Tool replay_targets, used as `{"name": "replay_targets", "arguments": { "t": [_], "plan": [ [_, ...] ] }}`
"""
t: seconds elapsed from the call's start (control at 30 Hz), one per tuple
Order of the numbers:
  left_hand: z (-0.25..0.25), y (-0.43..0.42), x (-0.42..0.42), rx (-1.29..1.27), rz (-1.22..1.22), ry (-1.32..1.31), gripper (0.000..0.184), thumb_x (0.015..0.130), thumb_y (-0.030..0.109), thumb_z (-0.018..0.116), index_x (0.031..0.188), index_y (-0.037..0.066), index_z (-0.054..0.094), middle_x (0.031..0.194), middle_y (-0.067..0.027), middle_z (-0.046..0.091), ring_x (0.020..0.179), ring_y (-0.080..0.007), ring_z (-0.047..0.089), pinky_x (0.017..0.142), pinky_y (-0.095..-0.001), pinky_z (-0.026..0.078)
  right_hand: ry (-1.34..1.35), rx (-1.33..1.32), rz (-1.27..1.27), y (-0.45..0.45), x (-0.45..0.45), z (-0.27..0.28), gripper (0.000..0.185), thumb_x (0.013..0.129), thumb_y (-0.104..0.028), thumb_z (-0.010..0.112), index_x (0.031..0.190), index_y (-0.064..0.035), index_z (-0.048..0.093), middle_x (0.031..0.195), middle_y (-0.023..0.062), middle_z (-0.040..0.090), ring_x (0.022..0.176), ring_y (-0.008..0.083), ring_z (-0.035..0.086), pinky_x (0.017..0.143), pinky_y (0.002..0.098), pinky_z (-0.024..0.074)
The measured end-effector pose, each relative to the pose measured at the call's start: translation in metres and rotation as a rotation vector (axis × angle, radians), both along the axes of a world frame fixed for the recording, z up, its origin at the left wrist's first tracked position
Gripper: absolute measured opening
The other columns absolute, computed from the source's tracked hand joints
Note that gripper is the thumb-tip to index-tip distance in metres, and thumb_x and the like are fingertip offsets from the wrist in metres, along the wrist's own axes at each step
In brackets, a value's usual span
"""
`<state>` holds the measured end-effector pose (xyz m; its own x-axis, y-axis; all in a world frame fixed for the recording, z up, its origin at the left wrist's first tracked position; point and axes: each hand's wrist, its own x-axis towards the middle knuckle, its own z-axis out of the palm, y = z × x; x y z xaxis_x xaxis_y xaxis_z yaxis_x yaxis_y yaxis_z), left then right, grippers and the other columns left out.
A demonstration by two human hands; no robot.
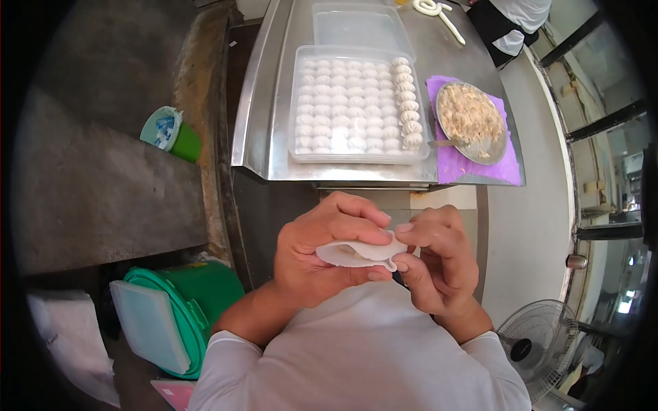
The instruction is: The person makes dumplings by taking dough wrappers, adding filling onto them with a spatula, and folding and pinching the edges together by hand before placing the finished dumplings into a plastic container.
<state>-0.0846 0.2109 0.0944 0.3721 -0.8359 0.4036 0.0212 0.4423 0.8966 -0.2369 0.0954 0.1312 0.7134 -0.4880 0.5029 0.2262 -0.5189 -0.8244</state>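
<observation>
left hand (312,250) fingers clamped on dough wrapper (343,255), right hand (449,257) fingers pinching its edge, dumpling tray (356,159) on steel desk (439,58), filling plate (489,152) alongside

On my remote feed, I could read no text, label or brand. I made out no number or sign.

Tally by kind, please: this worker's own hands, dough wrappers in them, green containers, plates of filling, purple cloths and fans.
Hands: 2 (left hand, right hand)
Dough wrapper: 1
Green containers: 2 (small bucket, large tub)
Plate of filling: 1
Purple cloth: 1
Fan: 1
Total: 8
</observation>
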Motion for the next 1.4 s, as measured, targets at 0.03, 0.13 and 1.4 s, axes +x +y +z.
{"name": "replay_targets", "arguments": {
  "t": [0.03,0.13,1.4],
  "plan": [
    [0.002,0.000,0.001,0.003,0.006,-0.057,0.043,0.073,0.006,0.089,0.111,0.004,0.069,0.115,-0.0148,0.063,0.102,-0.0161,0.062,0.086,-0.0284,0.051,0.000,0.000,0.005,-0.002,-0.001,0.002,0.017,0.085,0.005,0.069,0.102,0.0033,0.069,0.094,0.0127,0.063,0.084,0.0217,0.057,0.068,0.0300,0.0486],
    [0.000,0.001,-0.008,-0.021,0.059,0.053,0.037,0.076,0.006,0.088,0.108,0.003,0.070,0.115,-0.0151,0.063,0.102,-0.0167,0.062,0.085,-0.0286,0.051,0.100,-0.252,0.074,-0.010,-0.003,0.004,0.021,0.085,0.007,0.067,0.105,0.0039,0.067,0.093,0.0130,0.063,0.083,0.0216,0.057,0.067,0.0293,0.0485],
    [-0.017,0.010,-0.003,0.056,0.098,0.069,0.031,0.085,0.003,0.079,0.113,0.002,0.066,0.115,-0.0120,0.061,0.103,-0.0158,0.059,0.086,-0.0286,0.049,0.028,-0.182,0.056,0.000,0.013,-0.014,0.017,0.085,0.008,0.067,0.101,0.0035,0.062,0.091,0.0141,0.061,0.081,0.0271,0.056,0.067,0.0338,0.0476]
  ]
}}
